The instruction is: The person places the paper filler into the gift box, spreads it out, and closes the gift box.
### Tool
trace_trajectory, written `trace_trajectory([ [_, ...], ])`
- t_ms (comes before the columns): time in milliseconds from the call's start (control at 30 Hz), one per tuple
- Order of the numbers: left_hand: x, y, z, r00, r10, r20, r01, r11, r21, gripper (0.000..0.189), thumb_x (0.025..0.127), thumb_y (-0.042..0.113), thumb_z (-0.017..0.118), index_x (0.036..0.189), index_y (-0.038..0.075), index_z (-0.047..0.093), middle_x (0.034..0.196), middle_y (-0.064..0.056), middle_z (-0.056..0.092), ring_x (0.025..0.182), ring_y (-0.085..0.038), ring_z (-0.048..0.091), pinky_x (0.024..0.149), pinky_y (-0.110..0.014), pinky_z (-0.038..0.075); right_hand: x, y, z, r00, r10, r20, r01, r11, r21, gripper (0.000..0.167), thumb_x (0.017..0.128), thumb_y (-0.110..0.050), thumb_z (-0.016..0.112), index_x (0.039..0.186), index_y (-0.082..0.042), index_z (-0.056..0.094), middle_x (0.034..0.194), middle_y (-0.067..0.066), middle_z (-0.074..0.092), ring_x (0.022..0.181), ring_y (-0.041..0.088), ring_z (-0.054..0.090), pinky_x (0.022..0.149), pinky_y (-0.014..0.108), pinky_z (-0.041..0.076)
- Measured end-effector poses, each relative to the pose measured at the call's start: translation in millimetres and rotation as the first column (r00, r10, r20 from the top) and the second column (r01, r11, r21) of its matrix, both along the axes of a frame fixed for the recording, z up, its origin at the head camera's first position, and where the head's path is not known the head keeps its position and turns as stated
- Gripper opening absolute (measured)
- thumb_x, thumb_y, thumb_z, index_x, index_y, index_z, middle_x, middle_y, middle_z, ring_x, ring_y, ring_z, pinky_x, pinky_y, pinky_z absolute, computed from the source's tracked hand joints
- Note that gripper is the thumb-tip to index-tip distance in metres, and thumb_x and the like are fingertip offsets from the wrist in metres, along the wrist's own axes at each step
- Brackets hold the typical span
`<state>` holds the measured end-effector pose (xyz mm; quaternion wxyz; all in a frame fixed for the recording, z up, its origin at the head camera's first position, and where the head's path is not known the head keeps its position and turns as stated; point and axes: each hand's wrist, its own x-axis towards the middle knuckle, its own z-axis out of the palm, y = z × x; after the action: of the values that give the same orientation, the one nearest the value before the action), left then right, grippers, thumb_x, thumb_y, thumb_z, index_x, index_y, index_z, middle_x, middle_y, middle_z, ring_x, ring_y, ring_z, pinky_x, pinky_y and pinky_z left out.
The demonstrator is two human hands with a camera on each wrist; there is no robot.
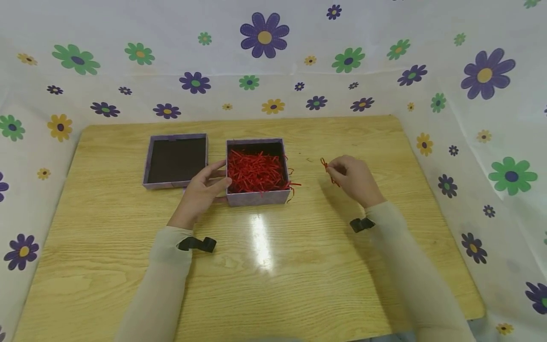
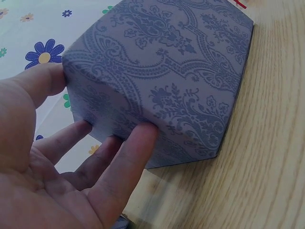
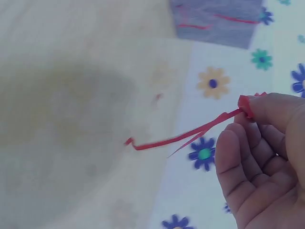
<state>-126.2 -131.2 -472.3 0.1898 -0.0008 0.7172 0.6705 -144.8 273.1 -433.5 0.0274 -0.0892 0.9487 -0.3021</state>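
Observation:
A lavender patterned box [image 1: 258, 198] stands uncovered on the table, heaped with red shredded paper [image 1: 256, 172]. My left hand [image 1: 201, 192] holds its left side. The thumb tip laps over the rim, while the other fingers [image 2: 138, 143] lie spread against the outer wall. Off to the right of the box, my right hand [image 1: 352, 178] pinches a small tangle of red paper strips [image 3: 176, 138] between thumb and index finger. One long strip trails out of that pinch in the right wrist view. Several loose shreds hang over the box's right edge.
The box's lid [image 1: 177, 159] lies left of the box with its black inside upward, close behind the left hand. Small scraps are scattered right of the box on the wooden table [image 1: 299, 266]. A flower-printed cloth [image 1: 162, 85] stands around the back and sides.

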Motion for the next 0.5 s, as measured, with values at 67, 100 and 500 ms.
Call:
trace_trajectory([
  [67, 0.0, -0.7, -0.4, 1.000, 0.005, 0.000, -0.005, 1.000, 0.007, 0.070, 0.100, 0.037, 0.070, 0.161, 0.027, 0.038, 0.152, -0.011, 0.044, 0.131, -0.033, 0.054, 0.098, -0.054, 0.056, -1.9, -7.0, 8.3, 1.000, 0.003, -0.030, -0.003, 1.000, -0.014, 0.020, 0.104, -0.022, 0.065, 0.111, -0.007, 0.076, 0.105, 0.009, 0.071, 0.089, 0.024, 0.065, 0.080, 0.044, 0.056],
  [100, -0.2, -0.9, -0.6, 1.000, 0.004, -0.002, -0.003, 1.000, 0.007, 0.070, 0.100, 0.037, 0.070, 0.162, 0.027, 0.037, 0.152, -0.012, 0.044, 0.131, -0.034, 0.054, 0.099, -0.054, 0.056, -3.0, -11.4, 12.4, 0.999, 0.009, -0.041, -0.009, 1.000, -0.018, 0.019, 0.104, -0.022, 0.066, 0.111, -0.007, 0.076, 0.105, 0.009, 0.072, 0.089, 0.024, 0.065, 0.080, 0.044, 0.055],
  [500, 0.8, -0.1, 1.0, 1.000, 0.001, 0.002, -0.001, 1.000, 0.008, 0.070, 0.100, 0.036, 0.070, 0.162, 0.026, 0.038, 0.152, -0.013, 0.044, 0.132, -0.035, 0.053, 0.099, -0.056, 0.055, -18.3, -87.0, 54.2, 0.975, 0.198, -0.104, -0.206, 0.976, -0.072, 0.017, 0.103, -0.021, 0.067, 0.106, -0.008, 0.078, 0.099, 0.004, 0.070, 0.085, 0.019, 0.061, 0.079, 0.038, 0.053],
])
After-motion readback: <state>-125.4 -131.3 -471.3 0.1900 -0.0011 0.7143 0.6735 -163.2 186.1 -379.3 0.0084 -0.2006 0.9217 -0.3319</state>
